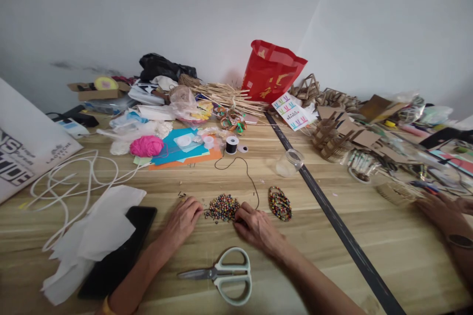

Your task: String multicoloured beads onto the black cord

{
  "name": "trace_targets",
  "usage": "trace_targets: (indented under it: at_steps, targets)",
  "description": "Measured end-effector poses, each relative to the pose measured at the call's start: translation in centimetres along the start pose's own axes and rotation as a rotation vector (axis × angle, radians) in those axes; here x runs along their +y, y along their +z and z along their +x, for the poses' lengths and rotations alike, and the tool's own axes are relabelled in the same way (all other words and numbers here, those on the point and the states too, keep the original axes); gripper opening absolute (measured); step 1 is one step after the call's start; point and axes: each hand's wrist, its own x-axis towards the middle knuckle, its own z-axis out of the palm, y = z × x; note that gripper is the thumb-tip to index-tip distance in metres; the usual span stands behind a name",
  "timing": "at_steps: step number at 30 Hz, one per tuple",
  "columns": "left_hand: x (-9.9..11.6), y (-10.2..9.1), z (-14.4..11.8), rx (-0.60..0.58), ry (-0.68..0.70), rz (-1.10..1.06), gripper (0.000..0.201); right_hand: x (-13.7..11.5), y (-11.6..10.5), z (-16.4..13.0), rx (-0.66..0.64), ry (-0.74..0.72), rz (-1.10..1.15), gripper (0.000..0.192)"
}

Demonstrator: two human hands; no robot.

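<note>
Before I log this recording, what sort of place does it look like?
Probably a craft workspace: the wooden table holds a pile of coloured beads, a spool of black cord and a ball of pink yarn.

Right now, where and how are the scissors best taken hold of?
Probably by the pale green handle loops, the right hand coming from the right: the scissors lie flat, open loops to the right, blades pointing left.
</note>
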Motion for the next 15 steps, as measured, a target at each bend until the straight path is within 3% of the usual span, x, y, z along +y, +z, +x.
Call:
trace_targets:
  at_steps: [8,15]
  targets:
    - [1.1,-0.6,0.3,0.068,-0.258,-0.280,0.012,0.1,0.7,0.2,0.041,-0.007,0.078,0.007]
    - [1.7,-0.8,0.5,0.049,-0.369,-0.556,0.015,0.6,1.4,0.3,0.112,-0.006,0.240,0.011]
